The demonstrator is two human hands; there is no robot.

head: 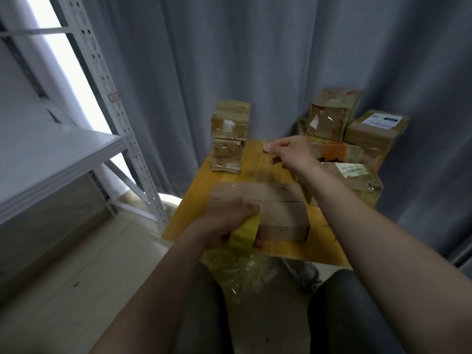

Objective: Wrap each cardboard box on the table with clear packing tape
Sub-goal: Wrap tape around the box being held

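A flat brown cardboard box (275,208) lies on the small yellow wooden table (194,203) in front of me. My left hand (224,223) grips a yellowish roll of clear tape (245,233) against the box's near left corner. My right hand (288,152) is raised beyond the box, thumb and finger pinching the end of a faint clear tape strip (258,172) stretched from the roll over the box top.
A stack of three taped boxes (228,136) stands at the table's far left. Several taped boxes (339,139) pile up on the right. Crumpled clear film (242,269) lies below the table edge by my knees. A white metal shelf (76,154) stands left; grey curtains behind.
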